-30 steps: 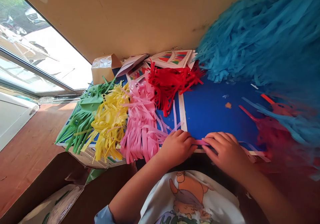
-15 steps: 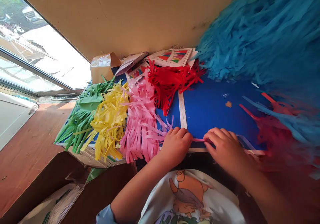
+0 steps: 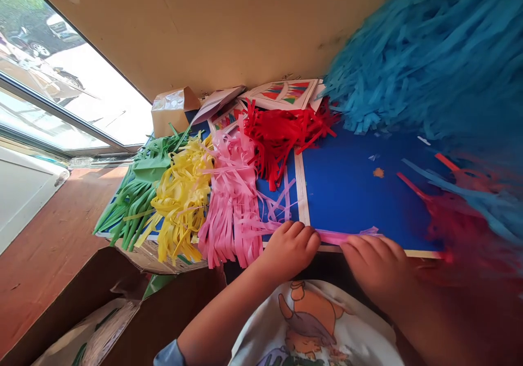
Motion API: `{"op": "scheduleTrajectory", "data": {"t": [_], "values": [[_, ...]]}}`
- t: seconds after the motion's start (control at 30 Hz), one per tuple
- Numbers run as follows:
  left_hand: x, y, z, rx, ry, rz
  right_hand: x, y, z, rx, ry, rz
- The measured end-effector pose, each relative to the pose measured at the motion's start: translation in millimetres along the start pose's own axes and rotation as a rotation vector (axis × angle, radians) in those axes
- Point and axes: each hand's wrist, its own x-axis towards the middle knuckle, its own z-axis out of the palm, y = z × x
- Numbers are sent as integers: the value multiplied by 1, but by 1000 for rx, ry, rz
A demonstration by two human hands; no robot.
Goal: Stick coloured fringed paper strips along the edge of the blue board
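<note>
The hands draw apart now: the right hand (image 3: 378, 265) slides rightward along the pink strip (image 3: 333, 237), fingers flat on it. The left hand (image 3: 291, 248), curled tight, pins the other end. More strip lies stretched along the near edge of the blue board (image 3: 347, 191).

A tan wall (image 3: 212, 28) rises behind. Daylight pours through a window (image 3: 49, 83) at left, above a reddish wooden floor (image 3: 44, 246).

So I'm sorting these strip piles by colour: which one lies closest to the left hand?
The pink pile: its strips reach right up to the left hand, while red, yellow, green and blue lie farther off.
</note>
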Motion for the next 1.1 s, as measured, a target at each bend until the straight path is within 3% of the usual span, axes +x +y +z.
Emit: {"op": "scheduleTrajectory", "data": {"t": [0.27, 0.5, 0.73, 0.97, 1.1], "values": [[-4, 6, 2, 24, 114, -37, -3, 5, 7, 84, -57, -44], [-1, 7, 0, -8, -100, -17, -11, 5, 10, 122, -67, 0], [-27, 8, 2, -73, 4, -2, -16, 4, 6, 141, -78, -9], [-30, 8, -1, -90, 4, 0, -23, 7, 3, 212, -79, 41], [-29, 5, -1, -137, -66, -60, -15, 14, 2, 303, -97, 48]]}}
